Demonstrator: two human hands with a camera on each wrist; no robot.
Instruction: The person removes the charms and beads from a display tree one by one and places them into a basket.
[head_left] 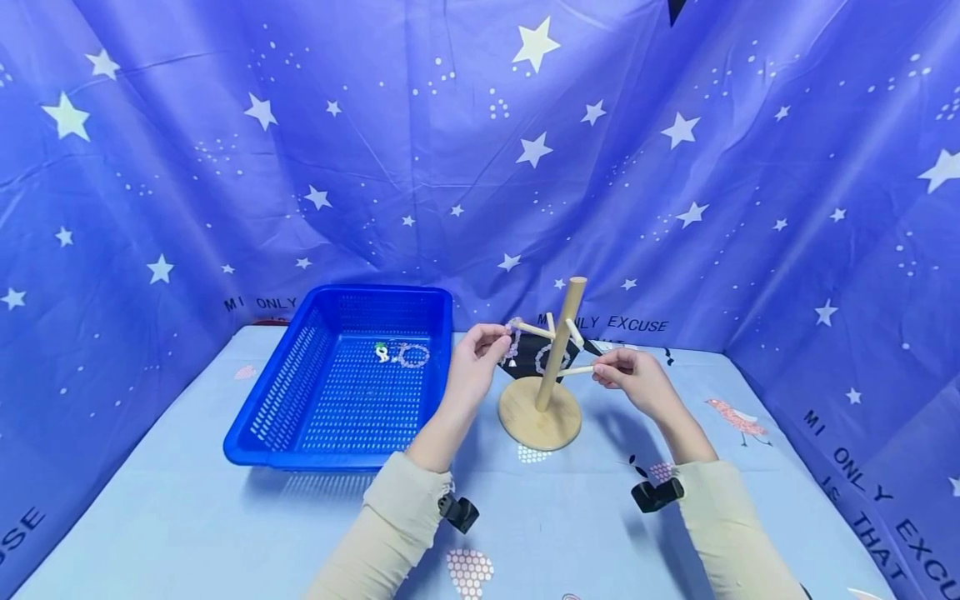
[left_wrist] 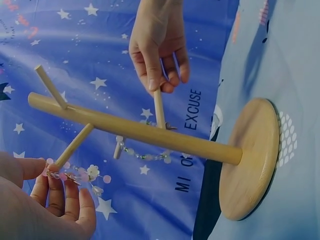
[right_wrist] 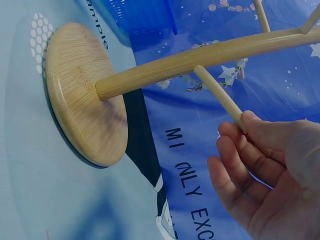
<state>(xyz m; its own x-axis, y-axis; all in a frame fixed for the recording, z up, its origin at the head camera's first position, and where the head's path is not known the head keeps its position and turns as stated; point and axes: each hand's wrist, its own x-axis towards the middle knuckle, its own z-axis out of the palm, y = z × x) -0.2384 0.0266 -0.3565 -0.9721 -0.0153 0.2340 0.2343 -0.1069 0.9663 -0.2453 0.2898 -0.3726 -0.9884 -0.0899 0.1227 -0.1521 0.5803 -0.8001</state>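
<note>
Star-printed blue cloth is covering the bench and backdrop, where a beaded bracelet [left_wrist: 75, 173] is hanging at the tip of a peg on the wooden stand [head_left: 553, 358], pinched by the left hand [head_left: 480, 350]. Light, limp and likely fragile, it is best pinched by its strand. The right hand [head_left: 630, 375] is pinching another peg's tip, steadying the stand beside the blue basket [head_left: 300, 400].

basket [head_left: 300, 392] blocks left, tbl [head_left: 585, 517] front open

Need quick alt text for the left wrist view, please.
The left hand holds a beaded bracelet at the tip of a peg on the wooden stand, while the right hand pinches another peg. A second bracelet already hangs there.
</note>
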